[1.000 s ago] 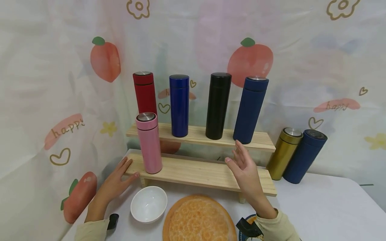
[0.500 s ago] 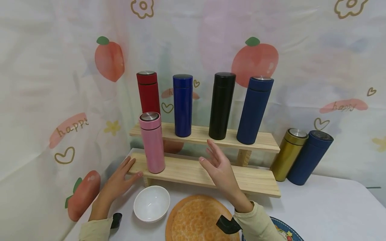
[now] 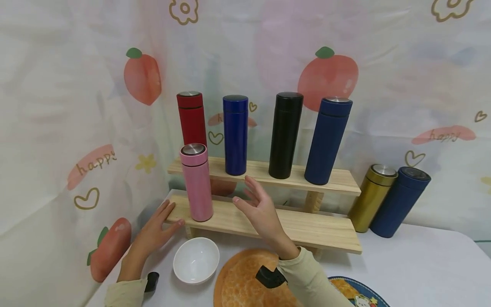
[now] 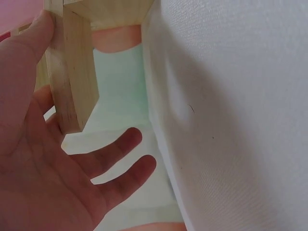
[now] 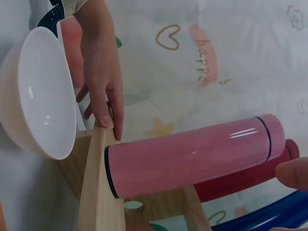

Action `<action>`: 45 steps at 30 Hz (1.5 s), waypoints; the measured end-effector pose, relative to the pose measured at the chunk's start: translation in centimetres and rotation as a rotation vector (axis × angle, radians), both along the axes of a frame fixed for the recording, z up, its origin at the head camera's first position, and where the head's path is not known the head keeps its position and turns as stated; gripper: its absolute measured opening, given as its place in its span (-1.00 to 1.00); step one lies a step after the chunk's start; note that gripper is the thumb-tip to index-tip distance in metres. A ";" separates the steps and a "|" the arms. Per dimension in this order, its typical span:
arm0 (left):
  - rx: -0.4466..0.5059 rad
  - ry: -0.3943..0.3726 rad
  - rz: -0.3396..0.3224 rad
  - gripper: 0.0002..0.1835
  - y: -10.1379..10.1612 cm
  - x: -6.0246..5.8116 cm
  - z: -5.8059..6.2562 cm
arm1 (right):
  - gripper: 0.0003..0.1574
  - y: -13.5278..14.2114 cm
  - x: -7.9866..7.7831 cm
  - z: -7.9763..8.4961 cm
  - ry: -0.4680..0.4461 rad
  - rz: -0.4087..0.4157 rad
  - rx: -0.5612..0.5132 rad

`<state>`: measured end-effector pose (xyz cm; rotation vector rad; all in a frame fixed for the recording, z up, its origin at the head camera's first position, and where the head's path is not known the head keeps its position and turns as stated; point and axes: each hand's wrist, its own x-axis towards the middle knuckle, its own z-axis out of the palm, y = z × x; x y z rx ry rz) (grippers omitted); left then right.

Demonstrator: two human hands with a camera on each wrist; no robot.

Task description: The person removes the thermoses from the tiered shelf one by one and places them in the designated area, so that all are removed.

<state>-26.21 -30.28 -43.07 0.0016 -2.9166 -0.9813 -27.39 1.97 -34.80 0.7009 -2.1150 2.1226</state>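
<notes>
We steady the lower shelf [image 3: 268,224] with our left hand [image 3: 155,230], fingers flat on its end, holding nothing. Our right hand [image 3: 258,209] hovers open just right of the upright pink flask [image 3: 197,182], apart from it.

pink flask [image 3: 197,182] | slim cylinder, matte pink body, silver metal cap top, dark seam below lid | upright, lid on | stands on lower wooden shelf [image 3: 299,228], at its left end near front edge | red flask [image 3: 191,119] directly behind on upper shelf [image 3: 341,181] | ungripped
</notes>
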 end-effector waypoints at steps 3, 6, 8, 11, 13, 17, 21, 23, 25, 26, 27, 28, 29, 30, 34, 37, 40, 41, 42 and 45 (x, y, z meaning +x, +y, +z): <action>0.001 0.002 0.006 0.01 0.0 0.0 -0.1 | -0.05 -1.0 -0.3 -0.2 -0.019 -0.005 0.007; -0.003 0.011 0.008 0.01 -0.1 0.0 -0.3 | -0.06 -2.0 -0.6 -0.5 -0.028 0.001 -0.001; -0.003 0.019 0.006 0.00 -0.1 0.0 -0.3 | -0.05 -2.5 -0.8 -0.6 -0.027 0.009 -0.007; -0.005 0.022 0.006 0.00 -0.1 0.0 -0.2 | -0.04 -3.3 -0.9 -0.7 -0.031 0.019 -0.013; -0.003 0.019 0.011 0.00 -0.1 0.0 -0.1 | -0.03 -3.7 -1.0 -0.8 -0.034 0.020 -0.008; -0.001 0.013 0.021 0.01 0.0 -0.1 0.0 | -0.03 -4.7 -1.2 -0.6 -0.050 0.021 0.010; 0.001 0.018 0.019 0.00 0.0 -0.1 0.1 | -0.03 -5.7 -1.4 -0.4 -0.060 0.026 0.028; -0.001 0.022 0.015 0.01 0.0 -0.1 0.1 | -0.04 -6.3 -1.5 -0.2 -0.063 0.030 0.025; 0.001 0.022 0.013 0.00 0.0 -0.1 0.0 | -0.06 -6.9 -1.6 -0.1 -0.059 0.036 0.017; -0.001 0.022 0.012 0.00 0.0 -0.1 0.0 | -0.06 -7.2 -1.7 -0.1 -0.056 0.037 0.013; -0.006 0.022 0.012 0.00 0.0 -0.1 0.0 | -0.06 -7.6 -1.7 0.0 -0.053 0.041 0.003; -0.007 0.021 0.012 0.00 0.0 -0.1 0.0 | -0.04 -7.9 -1.8 0.0 -0.048 0.042 -0.004; -0.009 0.019 0.013 0.00 0.0 -0.1 -0.1 | -0.02 -8.2 -1.9 0.1 -0.042 0.038 -0.008; -0.009 0.018 0.014 0.00 0.0 -0.1 -0.1 | -0.01 -8.6 -1.9 0.2 -0.035 0.034 -0.010; -0.001 0.016 0.008 0.00 -0.1 0.0 -0.2 | 0.02 -9.8 -2.1 0.4 -0.029 -0.012 0.003; 0.005 0.024 0.000 0.00 -0.2 0.0 -0.3 | 0.02 -10.6 -2.3 0.4 -0.042 -0.062 0.032; 0.007 0.034 -0.003 -0.01 -0.2 -0.1 -0.2 | 0.01 -11.3 -2.6 0.5 -0.053 -0.098 0.046; 0.006 0.036 -0.003 -0.01 -0.3 -0.1 -0.2 | 0.00 -11.4 -2.7 0.5 -0.050 -0.111 0.048; 0.007 0.035 -0.003 -0.01 -0.2 -0.1 -0.2 | -0.02 -11.6 -2.8 0.6 -0.047 -0.120 0.045; 0.010 0.027 -0.005 -0.01 -0.3 -0.1 -0.1 | -0.06 -11.9 -3.0 0.6 -0.050 -0.140 0.038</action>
